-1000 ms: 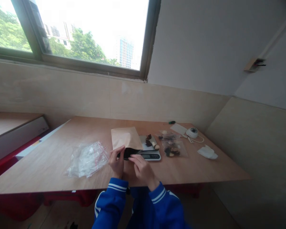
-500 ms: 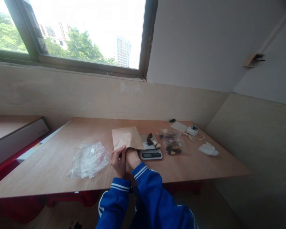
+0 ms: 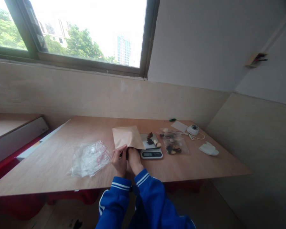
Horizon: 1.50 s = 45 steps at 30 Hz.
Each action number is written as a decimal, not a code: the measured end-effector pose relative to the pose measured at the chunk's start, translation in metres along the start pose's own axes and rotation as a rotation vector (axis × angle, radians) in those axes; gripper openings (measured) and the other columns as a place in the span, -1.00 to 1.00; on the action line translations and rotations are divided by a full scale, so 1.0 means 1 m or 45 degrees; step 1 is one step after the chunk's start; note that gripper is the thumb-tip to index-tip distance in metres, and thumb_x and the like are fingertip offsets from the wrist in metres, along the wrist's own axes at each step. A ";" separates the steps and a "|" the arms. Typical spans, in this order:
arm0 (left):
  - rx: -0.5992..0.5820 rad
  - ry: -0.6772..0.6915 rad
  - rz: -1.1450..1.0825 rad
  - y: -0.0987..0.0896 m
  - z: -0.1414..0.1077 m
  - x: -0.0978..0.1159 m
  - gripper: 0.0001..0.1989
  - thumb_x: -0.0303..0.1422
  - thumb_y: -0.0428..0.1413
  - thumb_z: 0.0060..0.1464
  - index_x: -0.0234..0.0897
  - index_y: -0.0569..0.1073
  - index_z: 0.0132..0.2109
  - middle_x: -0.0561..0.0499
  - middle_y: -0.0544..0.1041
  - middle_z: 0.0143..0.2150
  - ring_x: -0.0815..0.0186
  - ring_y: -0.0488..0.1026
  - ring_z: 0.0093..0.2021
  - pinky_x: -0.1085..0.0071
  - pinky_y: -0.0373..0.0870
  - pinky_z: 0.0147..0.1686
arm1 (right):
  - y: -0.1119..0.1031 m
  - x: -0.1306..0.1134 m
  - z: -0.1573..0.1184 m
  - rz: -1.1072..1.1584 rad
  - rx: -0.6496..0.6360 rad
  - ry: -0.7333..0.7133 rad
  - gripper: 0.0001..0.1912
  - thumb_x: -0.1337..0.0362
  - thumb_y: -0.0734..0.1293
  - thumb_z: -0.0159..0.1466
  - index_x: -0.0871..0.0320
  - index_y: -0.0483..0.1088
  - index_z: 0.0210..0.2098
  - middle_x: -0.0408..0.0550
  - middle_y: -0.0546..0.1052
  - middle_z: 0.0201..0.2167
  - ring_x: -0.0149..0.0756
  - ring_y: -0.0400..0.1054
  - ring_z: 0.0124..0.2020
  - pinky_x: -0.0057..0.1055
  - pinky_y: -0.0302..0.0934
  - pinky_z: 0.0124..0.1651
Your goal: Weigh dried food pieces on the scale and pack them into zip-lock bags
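A brown paper bag [image 3: 126, 136] lies on the table with its mouth toward me. My left hand [image 3: 119, 160] pinches the edge of that mouth at its left side. My right hand [image 3: 134, 158] reaches into the bag; its fingers are hidden inside, so their grip does not show. Just right of the bag, partly under its corner, sits a digital kitchen scale [image 3: 152, 154]. Several dark and pale dried pieces [image 3: 154, 142] rest on its plate; their kind is unclear.
Clear plastic zip bags [image 3: 89, 159] are piled on the left. To the right lie filled zip bags [image 3: 175, 147], a white round device with a cord [image 3: 193, 129], a crumpled white tissue [image 3: 208, 148] and a green-handled screwdriver [image 3: 172, 120]. The wooden table's front edge [image 3: 193, 179] runs before me.
My right hand has shifted slightly right at the bag's mouth. My left hand keeps its pinch on the edge, and the view has tilted a little.
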State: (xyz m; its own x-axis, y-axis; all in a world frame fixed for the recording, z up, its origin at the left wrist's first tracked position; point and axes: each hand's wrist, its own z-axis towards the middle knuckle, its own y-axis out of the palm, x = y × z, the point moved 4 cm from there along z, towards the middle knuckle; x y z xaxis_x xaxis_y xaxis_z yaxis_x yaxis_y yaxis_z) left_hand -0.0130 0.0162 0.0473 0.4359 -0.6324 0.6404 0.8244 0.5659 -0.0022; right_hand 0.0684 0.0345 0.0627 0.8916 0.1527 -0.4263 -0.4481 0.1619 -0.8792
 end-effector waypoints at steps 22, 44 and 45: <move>0.017 0.040 -0.003 -0.001 0.002 0.003 -0.87 -0.41 0.13 0.07 -0.21 0.53 -0.20 0.03 0.59 -0.28 0.33 0.46 -0.28 0.38 0.40 -0.28 | -0.062 0.082 -0.089 1.217 0.806 0.270 -0.65 0.14 0.31 0.19 0.19 0.38 -0.09 0.08 0.54 -0.20 -0.18 0.44 -0.14 -0.23 0.32 -0.08; -0.047 0.084 0.004 0.001 0.004 0.001 -0.87 -0.39 0.12 0.09 -0.19 0.52 -0.20 0.03 0.59 -0.28 0.32 0.47 -0.28 0.39 0.41 -0.32 | -0.065 0.203 0.065 0.662 0.462 0.204 -0.77 0.43 0.24 0.03 0.20 0.44 -0.31 -0.16 0.47 -0.53 -0.37 0.35 -0.47 -0.40 0.27 -0.27; -0.050 0.085 0.006 0.001 0.004 0.001 -0.87 -0.39 0.12 0.08 -0.19 0.52 -0.19 0.03 0.59 -0.27 0.31 0.47 -0.27 0.38 0.41 -0.31 | -0.065 0.206 0.064 0.667 0.468 0.209 -0.78 0.42 0.24 0.03 0.21 0.44 -0.32 -0.13 0.48 -0.51 -0.37 0.36 -0.46 -0.39 0.27 -0.26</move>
State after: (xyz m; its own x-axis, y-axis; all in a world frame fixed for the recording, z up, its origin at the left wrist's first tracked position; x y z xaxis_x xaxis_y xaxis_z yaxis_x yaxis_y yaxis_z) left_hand -0.0128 0.0184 0.0505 0.4617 -0.6642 0.5879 0.8353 0.5485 -0.0363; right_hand 0.2770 0.1177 0.0453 0.5348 0.1556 -0.8305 -0.7925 0.4333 -0.4292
